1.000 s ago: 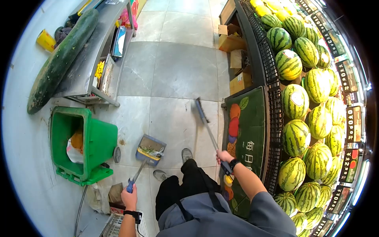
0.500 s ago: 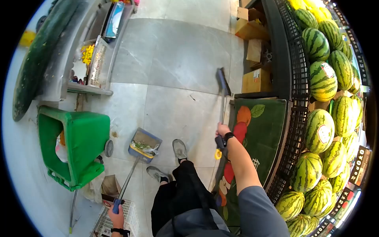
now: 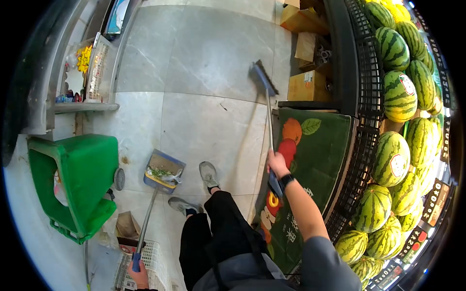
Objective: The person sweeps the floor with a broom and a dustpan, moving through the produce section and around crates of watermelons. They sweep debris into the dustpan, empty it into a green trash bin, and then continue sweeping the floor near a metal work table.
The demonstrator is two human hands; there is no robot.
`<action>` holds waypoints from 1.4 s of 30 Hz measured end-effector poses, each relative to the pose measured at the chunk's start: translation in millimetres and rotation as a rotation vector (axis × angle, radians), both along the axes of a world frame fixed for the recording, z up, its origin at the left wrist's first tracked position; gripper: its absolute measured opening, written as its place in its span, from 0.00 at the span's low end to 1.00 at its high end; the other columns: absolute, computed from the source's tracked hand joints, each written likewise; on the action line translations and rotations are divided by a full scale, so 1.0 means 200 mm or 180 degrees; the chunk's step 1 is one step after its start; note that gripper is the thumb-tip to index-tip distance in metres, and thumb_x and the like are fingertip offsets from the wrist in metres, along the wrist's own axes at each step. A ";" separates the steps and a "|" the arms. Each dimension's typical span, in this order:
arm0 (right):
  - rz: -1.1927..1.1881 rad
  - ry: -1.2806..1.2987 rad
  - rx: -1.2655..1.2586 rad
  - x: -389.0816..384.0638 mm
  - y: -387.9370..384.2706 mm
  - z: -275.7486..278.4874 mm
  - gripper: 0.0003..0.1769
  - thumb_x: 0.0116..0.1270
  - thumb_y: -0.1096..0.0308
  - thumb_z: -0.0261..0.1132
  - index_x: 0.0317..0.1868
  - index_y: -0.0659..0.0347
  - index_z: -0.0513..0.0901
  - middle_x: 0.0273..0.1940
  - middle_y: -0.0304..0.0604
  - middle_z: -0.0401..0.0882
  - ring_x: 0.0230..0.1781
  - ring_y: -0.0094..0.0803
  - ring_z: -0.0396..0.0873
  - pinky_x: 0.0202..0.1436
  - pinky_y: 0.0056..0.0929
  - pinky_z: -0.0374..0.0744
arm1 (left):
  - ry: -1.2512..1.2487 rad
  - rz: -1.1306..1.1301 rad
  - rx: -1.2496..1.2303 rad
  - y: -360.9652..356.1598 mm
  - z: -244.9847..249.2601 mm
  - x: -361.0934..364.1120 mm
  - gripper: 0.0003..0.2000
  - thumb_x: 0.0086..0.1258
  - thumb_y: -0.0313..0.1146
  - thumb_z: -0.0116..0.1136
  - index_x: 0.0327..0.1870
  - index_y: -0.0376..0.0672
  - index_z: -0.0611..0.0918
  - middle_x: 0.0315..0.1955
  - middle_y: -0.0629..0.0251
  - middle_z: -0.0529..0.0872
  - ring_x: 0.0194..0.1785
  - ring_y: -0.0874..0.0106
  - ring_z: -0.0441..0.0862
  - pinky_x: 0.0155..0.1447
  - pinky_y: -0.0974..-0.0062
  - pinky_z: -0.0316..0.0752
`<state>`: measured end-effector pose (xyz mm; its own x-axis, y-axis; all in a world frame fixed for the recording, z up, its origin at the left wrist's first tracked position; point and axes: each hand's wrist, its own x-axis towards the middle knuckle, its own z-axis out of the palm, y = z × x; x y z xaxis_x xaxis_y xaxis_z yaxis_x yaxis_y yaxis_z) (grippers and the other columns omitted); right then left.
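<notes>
My right hand (image 3: 277,163) is closed around the handle of a broom (image 3: 264,80), whose dark-bristled head touches or hovers just over the tiled floor, ahead and to the right of my feet. The broom's grip ends in a yellow hanging loop. At the lower left, my left hand (image 3: 139,276) grips the blue handle end of a long-handled dustpan (image 3: 164,167). The pan rests on the tiles left of my shoes, with green leafy scraps (image 3: 160,172) and a piece of clear plastic in it. A small dark scrap (image 3: 223,106) lies on the floor.
A green wheeled bin (image 3: 82,160) lies tipped at left, beside a white plastic basket (image 3: 154,262). Watermelons (image 3: 391,160) fill black crates on the right, above a green printed panel (image 3: 320,160). Cardboard boxes (image 3: 308,86) sit under the shelf. A metal rack (image 3: 87,107) stands at upper left.
The broom head has swung left and away from me, and its bristles now face away to the upper right. The whole view has shifted slightly; the dustpan stays on the floor.
</notes>
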<state>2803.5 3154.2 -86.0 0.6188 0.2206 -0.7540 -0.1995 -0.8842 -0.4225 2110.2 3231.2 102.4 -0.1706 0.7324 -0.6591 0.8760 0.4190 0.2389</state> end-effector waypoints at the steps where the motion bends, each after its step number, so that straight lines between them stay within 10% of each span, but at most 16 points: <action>1: -0.0208 0.0010 -0.0052 0.06 0.03 -0.10 0.29 0.75 0.52 0.48 0.26 0.71 0.74 0.14 0.49 0.73 0.09 0.39 0.73 0.16 0.38 0.73 | 0.0166 0.0029 0.0014 -0.03 -0.02 -0.01 0.15 0.71 0.39 0.60 0.41 0.31 0.80 0.25 0.59 0.76 0.29 0.64 0.77 0.34 0.65 0.72; 8: -0.0568 0.0955 -0.0382 0.02 0.02 -0.46 0.27 0.75 0.50 0.40 0.31 0.67 0.68 0.16 0.51 0.71 0.13 0.45 0.74 0.19 0.48 0.75 | -0.0131 -0.0001 0.0279 -0.06 -0.03 -0.05 0.17 0.69 0.36 0.61 0.49 0.29 0.79 0.38 0.51 0.79 0.38 0.64 0.80 0.39 0.66 0.74; 10: -0.0382 0.1078 -0.0271 -0.14 0.01 -0.35 0.33 0.76 0.47 0.40 0.22 0.67 0.69 0.15 0.50 0.72 0.14 0.44 0.75 0.21 0.45 0.76 | -0.0010 -0.0131 0.0796 -0.12 -0.07 -0.06 0.14 0.69 0.34 0.60 0.47 0.29 0.81 0.31 0.54 0.81 0.34 0.65 0.80 0.39 0.68 0.75; 12: -0.0349 0.1136 -0.0321 -0.32 -0.03 -0.25 0.25 0.77 0.47 0.45 0.37 0.65 0.68 0.16 0.45 0.69 0.12 0.38 0.71 0.19 0.40 0.75 | -0.0194 0.0058 0.0450 -0.08 -0.05 -0.04 0.13 0.69 0.33 0.59 0.46 0.30 0.81 0.28 0.55 0.81 0.32 0.65 0.80 0.39 0.68 0.75; 24: -0.0746 0.1546 -0.0077 -0.39 -0.01 0.64 0.21 0.77 0.48 0.52 0.37 0.58 0.67 0.18 0.31 0.60 0.12 0.20 0.61 0.15 0.24 0.66 | 0.0146 -0.0068 0.0726 -0.19 -0.11 -0.17 0.14 0.70 0.32 0.61 0.49 0.30 0.80 0.38 0.55 0.82 0.38 0.69 0.81 0.42 0.72 0.77; 29: 0.0075 0.0447 -0.0378 -0.15 0.01 0.17 0.25 0.77 0.48 0.47 0.33 0.63 0.69 0.15 0.41 0.66 0.10 0.32 0.69 0.13 0.32 0.71 | 0.0121 0.0096 0.0220 -0.07 -0.03 -0.04 0.13 0.70 0.31 0.60 0.47 0.29 0.80 0.35 0.55 0.83 0.37 0.68 0.82 0.42 0.70 0.77; 35: -0.0147 0.0980 -0.0485 -0.43 -0.02 -0.31 0.31 0.77 0.46 0.44 0.33 0.72 0.70 0.18 0.51 0.73 0.14 0.43 0.75 0.21 0.44 0.78 | -0.0433 -0.0178 0.0535 0.00 0.01 0.05 0.13 0.66 0.34 0.64 0.41 0.30 0.81 0.29 0.52 0.80 0.34 0.66 0.80 0.36 0.67 0.75; 42: 0.0057 0.1615 -0.0694 -0.94 -0.15 0.33 0.23 0.77 0.49 0.50 0.39 0.64 0.69 0.16 0.36 0.64 0.12 0.27 0.67 0.15 0.30 0.70 | 0.0061 -0.0165 0.1260 -0.16 -0.12 -0.08 0.19 0.64 0.35 0.68 0.47 0.28 0.79 0.34 0.48 0.79 0.33 0.58 0.79 0.38 0.62 0.74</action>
<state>2615.9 3125.0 -19.2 0.1635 0.0331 -0.9860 -0.3144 -0.9456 -0.0839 2093.6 3199.5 79.2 -0.1362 0.9372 -0.3212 0.8995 0.2529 0.3563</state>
